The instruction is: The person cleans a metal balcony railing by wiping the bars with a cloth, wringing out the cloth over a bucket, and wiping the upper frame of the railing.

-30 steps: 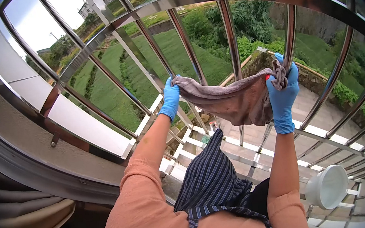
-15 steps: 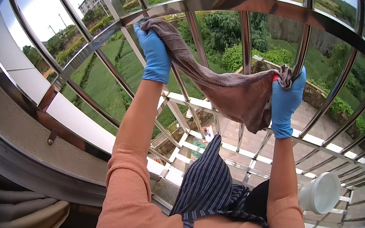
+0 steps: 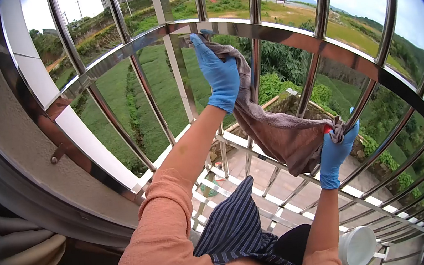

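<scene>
A grey-brown cloth [image 3: 281,134] hangs stretched between two gloved hands in front of a curved steel window grille. Its upper end is bunched against the horizontal rail [image 3: 284,31] of the grille, and its lower end is gathered at one of the vertical bars [image 3: 316,74] further right; the middle sags in a loose fold between them. The left hand [image 3: 219,73], in a blue glove, is closed over the upper end of the cloth and presses it to the rail, fingers pointing up. The right hand [image 3: 337,151], also in a blue glove, grips the lower end in a tight fist, with a small red patch showing at the cloth's edge just beside it. Both arms wear orange sleeves [image 3: 165,228], and a dark striped apron [image 3: 234,225] hangs below them.

Low at the right, a white cup-shaped container [image 3: 357,247] sits on the grille's floor bars; what is in it cannot be told. More bars cross in front of green terraces and a paved yard beyond
</scene>
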Demonstrator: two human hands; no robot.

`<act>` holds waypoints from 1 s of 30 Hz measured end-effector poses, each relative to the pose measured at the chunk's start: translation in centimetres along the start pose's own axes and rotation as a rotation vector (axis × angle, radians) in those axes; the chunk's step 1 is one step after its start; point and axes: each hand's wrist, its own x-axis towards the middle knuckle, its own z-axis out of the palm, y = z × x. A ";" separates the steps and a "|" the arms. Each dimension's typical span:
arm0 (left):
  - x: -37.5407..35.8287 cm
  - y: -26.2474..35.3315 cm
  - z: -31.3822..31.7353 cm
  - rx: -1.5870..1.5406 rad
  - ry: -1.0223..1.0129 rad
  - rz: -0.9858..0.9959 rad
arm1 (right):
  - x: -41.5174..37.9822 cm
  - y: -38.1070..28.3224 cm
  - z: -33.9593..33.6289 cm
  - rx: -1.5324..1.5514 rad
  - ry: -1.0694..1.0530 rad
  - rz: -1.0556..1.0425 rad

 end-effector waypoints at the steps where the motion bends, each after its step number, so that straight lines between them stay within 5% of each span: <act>1: 0.5 -0.1 0.4 -0.140 0.014 -0.179 | 0.1 -0.1 0.0 -0.009 0.001 0.011; 5: 5.0 0.1 -1.0 -0.595 -0.024 -0.511 | -0.1 0.0 0.1 0.018 0.000 0.089; 8: 5.5 -1.3 -1.2 -0.697 -0.032 -0.607 | 0.1 -0.1 0.2 0.013 0.013 0.040; 17: 5.8 -6.6 -1.4 -1.107 -0.515 -0.752 | 0.0 -0.3 0.5 0.097 0.006 0.029; 24: 2.3 -5.1 -1.0 -0.533 -0.251 -0.378 | 0.0 0.1 0.1 0.060 -0.017 0.031; 27: -3.4 -7.7 -1.4 -0.317 -0.214 -0.380 | -0.1 0.0 0.2 0.057 -0.016 0.011; 30: -11.6 -13.0 -2.3 -0.851 -0.245 -0.634 | 0.0 -0.1 -0.1 0.081 0.000 0.000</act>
